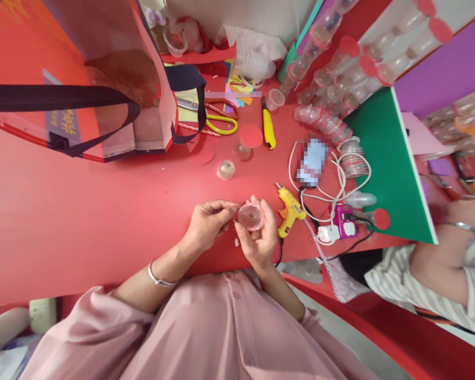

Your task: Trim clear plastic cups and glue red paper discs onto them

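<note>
My right hand (263, 237) is closed around a clear plastic cup (250, 217), its round face turned up toward me. At the cup's left edge, my left hand (209, 224) pinches with thumb and forefinger; whatever lies between those fingertips is too small to make out. Beyond my hands, a small clear domed cup (226, 169) stands on the red table. Behind it is another clear cup (242, 152) beside a red disc (250, 136). A yellow glue gun (288, 211) lies just right of my right hand.
A big red bag (114, 105) with dark straps stands at the left. Scissors (221, 117) and a yellow cutter (268, 126) lie at the back. A phone (312, 161), white cables and a purple power adapter (343, 220) sit before a green divider (396, 163). Another person's arm (439, 258) shows beyond.
</note>
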### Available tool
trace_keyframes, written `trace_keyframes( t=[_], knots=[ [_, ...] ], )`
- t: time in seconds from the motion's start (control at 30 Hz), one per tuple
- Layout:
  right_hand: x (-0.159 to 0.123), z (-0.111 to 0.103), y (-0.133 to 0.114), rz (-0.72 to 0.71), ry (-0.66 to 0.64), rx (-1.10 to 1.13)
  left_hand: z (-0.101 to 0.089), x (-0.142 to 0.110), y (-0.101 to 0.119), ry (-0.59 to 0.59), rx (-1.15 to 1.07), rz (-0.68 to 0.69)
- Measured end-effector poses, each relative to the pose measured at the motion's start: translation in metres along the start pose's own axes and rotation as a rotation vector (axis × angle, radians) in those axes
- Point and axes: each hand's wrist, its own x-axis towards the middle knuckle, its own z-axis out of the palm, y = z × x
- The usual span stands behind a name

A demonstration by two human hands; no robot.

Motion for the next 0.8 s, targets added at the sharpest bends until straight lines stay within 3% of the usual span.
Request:
trace_keyframes(
  t=[0.13,0.37,0.67,0.8],
  knots=[
    [0.0,0.0,0.0,0.007,0.001,0.01,0.0,0.0,0.001,-0.029,-0.001,-0.021],
    [0.0,-0.001,-0.004,0.055,-0.105,0.059,-0.004,-0.001,0.001,-0.156,0.055,0.004],
    [0.004,-0.004,-0.006,0.077,-0.03,0.049,0.0,-0.003,0.009,-0.222,-0.068,-0.076],
    [0.003,-0.001,-0.008,0.108,-0.064,0.125,-0.001,-0.003,0.01,-0.219,-0.091,-0.126]
  ],
)
